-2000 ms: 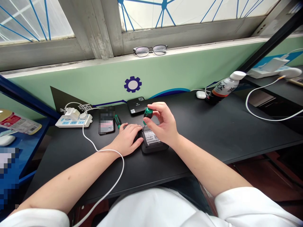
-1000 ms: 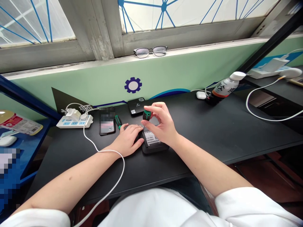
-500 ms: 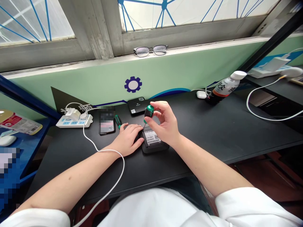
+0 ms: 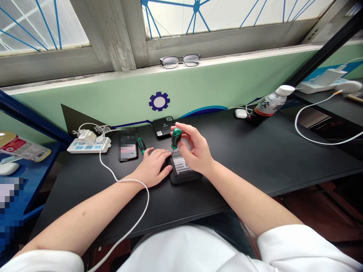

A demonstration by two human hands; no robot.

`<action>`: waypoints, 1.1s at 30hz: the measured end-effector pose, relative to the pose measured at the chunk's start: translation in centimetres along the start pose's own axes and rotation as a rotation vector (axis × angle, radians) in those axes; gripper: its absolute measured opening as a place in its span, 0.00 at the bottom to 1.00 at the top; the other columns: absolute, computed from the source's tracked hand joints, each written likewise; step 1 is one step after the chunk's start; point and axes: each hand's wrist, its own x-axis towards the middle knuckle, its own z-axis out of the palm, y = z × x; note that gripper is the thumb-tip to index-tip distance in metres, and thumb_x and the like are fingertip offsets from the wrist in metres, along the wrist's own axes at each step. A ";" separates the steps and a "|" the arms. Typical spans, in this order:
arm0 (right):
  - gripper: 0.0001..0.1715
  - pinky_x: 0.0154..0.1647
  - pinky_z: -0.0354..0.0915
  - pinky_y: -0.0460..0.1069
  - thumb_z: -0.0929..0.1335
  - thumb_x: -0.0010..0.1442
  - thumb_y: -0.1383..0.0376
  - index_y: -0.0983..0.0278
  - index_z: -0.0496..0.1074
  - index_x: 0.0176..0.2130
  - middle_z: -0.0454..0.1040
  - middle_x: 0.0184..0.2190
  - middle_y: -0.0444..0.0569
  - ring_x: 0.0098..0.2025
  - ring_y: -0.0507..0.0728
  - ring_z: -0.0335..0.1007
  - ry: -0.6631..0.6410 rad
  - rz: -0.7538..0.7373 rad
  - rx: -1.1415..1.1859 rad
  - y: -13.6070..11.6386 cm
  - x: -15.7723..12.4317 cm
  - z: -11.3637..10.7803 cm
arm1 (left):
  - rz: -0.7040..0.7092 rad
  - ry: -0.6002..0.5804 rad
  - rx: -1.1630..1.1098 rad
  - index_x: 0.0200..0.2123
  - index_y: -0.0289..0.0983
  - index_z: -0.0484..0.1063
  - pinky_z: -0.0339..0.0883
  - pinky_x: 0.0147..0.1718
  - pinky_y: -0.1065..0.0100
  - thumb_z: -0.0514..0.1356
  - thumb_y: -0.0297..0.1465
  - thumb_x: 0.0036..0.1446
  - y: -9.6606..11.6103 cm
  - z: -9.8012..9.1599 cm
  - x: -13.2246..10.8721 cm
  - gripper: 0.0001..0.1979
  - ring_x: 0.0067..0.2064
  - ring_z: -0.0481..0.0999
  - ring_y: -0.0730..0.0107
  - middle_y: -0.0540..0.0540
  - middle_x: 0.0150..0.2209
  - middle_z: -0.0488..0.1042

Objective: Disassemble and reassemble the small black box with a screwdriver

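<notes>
A black box-shaped device (image 4: 185, 175) with a white printed label lies on the dark table, label side up. My right hand (image 4: 197, 151) holds a screwdriver (image 4: 176, 136) with a green and black handle, upright, its thin shaft down at the device's upper left corner. Flat against the device's left side rests my left hand (image 4: 155, 167), fingers stretched out. Just beyond those fingers lies a second green and black handled tool (image 4: 141, 144), its far end hidden by the hand.
A phone (image 4: 128, 147) and a white power strip (image 4: 89, 145) lie to the left. A black flat case (image 4: 162, 127) is by the wall. A white cable (image 4: 148, 200) crosses my left forearm. A bottle (image 4: 269, 105) and white earphone case (image 4: 241, 113) stand right; glasses (image 4: 181, 61) rest on the sill.
My right hand has shifted slightly left and its fingers have changed position around the screwdriver handle, which now tilts less. My left hand and the device stay put.
</notes>
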 end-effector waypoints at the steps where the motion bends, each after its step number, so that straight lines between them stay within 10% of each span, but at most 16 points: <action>1: 0.26 0.53 0.81 0.61 0.64 0.73 0.69 0.52 0.70 0.66 0.77 0.59 0.53 0.57 0.61 0.79 -0.019 -0.001 0.004 0.0 0.0 -0.1 | 0.000 -0.001 0.001 0.66 0.40 0.68 0.49 0.71 0.34 0.53 0.38 0.74 0.0 0.0 0.0 0.21 0.69 0.71 0.47 0.33 0.66 0.75; 8: 0.21 0.46 0.81 0.61 0.77 0.65 0.60 0.52 0.77 0.57 0.74 0.51 0.52 0.46 0.60 0.77 0.058 -0.043 -0.177 0.2 0.5 -0.2 | -0.004 0.006 0.007 0.65 0.41 0.69 0.50 0.71 0.34 0.54 0.39 0.74 -0.2 0.1 -0.1 0.21 0.67 0.72 0.47 0.35 0.65 0.75; 17: 0.27 0.57 0.80 0.64 0.66 0.73 0.66 0.51 0.70 0.67 0.77 0.60 0.54 0.59 0.64 0.78 -0.012 -0.038 -0.075 -0.1 0.2 -0.1 | -0.004 -0.004 -0.001 0.65 0.41 0.68 0.50 0.71 0.34 0.53 0.39 0.74 0.0 0.0 0.0 0.21 0.68 0.72 0.48 0.35 0.65 0.75; 24: 0.29 0.39 0.79 0.56 0.75 0.68 0.63 0.47 0.72 0.65 0.71 0.46 0.48 0.40 0.56 0.73 0.027 -0.085 -0.207 0.5 0.4 -0.1 | -0.010 -0.007 0.001 0.64 0.39 0.68 0.49 0.71 0.32 0.53 0.38 0.74 0.0 -0.1 0.0 0.21 0.66 0.73 0.46 0.33 0.64 0.75; 33: 0.31 0.40 0.77 0.55 0.73 0.68 0.67 0.50 0.69 0.66 0.76 0.51 0.49 0.44 0.57 0.76 0.075 -0.077 -0.092 0.3 0.1 0.4 | -0.004 -0.009 -0.009 0.65 0.41 0.67 0.48 0.72 0.34 0.53 0.38 0.74 0.0 -0.1 0.1 0.20 0.68 0.71 0.48 0.35 0.66 0.74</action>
